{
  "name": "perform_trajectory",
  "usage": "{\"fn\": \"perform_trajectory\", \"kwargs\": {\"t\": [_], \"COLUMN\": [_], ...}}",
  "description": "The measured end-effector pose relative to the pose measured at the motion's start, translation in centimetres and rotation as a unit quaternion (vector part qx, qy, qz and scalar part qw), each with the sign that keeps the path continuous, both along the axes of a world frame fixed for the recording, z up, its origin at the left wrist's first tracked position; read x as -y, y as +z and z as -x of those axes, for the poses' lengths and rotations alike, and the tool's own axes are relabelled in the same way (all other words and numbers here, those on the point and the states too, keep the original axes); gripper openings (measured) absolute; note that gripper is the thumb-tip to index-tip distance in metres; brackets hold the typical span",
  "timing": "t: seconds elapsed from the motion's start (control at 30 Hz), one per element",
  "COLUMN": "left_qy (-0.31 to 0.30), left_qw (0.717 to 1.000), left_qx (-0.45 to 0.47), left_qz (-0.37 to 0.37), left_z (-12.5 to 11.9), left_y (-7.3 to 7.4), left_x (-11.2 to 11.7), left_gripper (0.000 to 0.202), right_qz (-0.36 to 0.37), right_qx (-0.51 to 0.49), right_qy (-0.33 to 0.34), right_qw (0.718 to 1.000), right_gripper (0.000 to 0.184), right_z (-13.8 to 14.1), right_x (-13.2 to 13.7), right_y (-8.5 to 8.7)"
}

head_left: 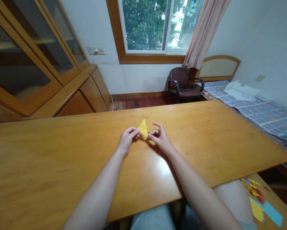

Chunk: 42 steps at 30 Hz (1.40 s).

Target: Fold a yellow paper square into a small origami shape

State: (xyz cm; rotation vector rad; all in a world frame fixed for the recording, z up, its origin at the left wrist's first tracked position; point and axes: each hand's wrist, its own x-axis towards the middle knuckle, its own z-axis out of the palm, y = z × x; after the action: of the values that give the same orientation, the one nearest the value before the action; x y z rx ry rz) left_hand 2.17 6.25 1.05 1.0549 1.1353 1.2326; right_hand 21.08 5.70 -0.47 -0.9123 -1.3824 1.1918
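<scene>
Wooden tabletop (62, 153) flanked by cabinet (76, 103) and bed (256, 111); yellow paper (143, 127) pinched above by left hand (128, 138) and right hand (160, 138).

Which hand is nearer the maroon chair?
Right. The right hand is at the yellow paper's right corner, on the chair's side; the left hand holds its left corner, farther off.

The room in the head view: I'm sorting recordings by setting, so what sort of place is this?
Probably a bedroom in a home: there is a bed with a checked cover, a glass-doored cabinet and a pink curtain beside the window.
</scene>
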Motion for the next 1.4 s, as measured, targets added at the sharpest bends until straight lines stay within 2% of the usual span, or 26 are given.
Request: {"fn": "perform_trajectory", "kwargs": {"t": [0.17, 0.27, 0.37, 0.53, 0.7, 1.03, 1.13, 1.27, 1.4], "left_qy": [-0.029, -0.078, -0.089, -0.069, -0.023, 0.044, 0.046, 0.034, -0.026], "left_qw": [1.0, 0.995, 0.993, 0.996, 1.0, 0.998, 0.998, 0.999, 1.0], "left_qx": [-0.012, -0.057, -0.078, -0.054, -0.007, 0.04, 0.046, 0.03, -0.016], "left_qz": [0.001, -0.016, -0.025, -0.012, 0.002, -0.004, 0.0, 0.007, 0.002], "left_z": [-0.25, -0.43, -0.47, -0.45, -0.46, -0.07, 0.03, -0.01, -0.38], "left_y": [0.1, 0.15, 0.23, 0.56, 0.61, 0.19, 0.13, 0.17, 0.47], "left_x": [0.2, 0.35, 0.41, 0.52, 0.54, 0.05, -0.07, 0.01, 0.39], "left_gripper": [0.026, 0.025, 0.025, 0.026, 0.026, 0.025, 0.025, 0.025, 0.026], "right_qz": [-0.002, 0.005, 0.009, 0.007, 0.023, 0.039, 0.03, 0.019, 0.03], "right_qx": [-0.03, -0.037, -0.019, 0.021, 0.025, 0.049, 0.046, 0.032, 0.037], "right_qy": [0.001, -0.005, -0.006, -0.004, 0.014, 0.011, 0.004, -0.001, -0.013], "right_qw": [1.0, 0.999, 1.0, 1.0, 0.999, 0.998, 0.998, 0.999, 0.999], "right_gripper": [0.053, 0.054, 0.057, 0.064, 0.071, 0.071, 0.068, 0.055, 0.038], "right_z": [0.13, 0.21, 0.17, 0.09, 0.16, -0.12, -0.18, -0.2, -0.11], "right_x": [0.0, 0.03, 0.11, 0.25, 0.24, 0.32, 0.27, 0.1, -0.06], "right_y": [0.18, 0.29, 0.44, 0.48, 0.26, 0.47, 0.48, 0.25, 0.18]}}
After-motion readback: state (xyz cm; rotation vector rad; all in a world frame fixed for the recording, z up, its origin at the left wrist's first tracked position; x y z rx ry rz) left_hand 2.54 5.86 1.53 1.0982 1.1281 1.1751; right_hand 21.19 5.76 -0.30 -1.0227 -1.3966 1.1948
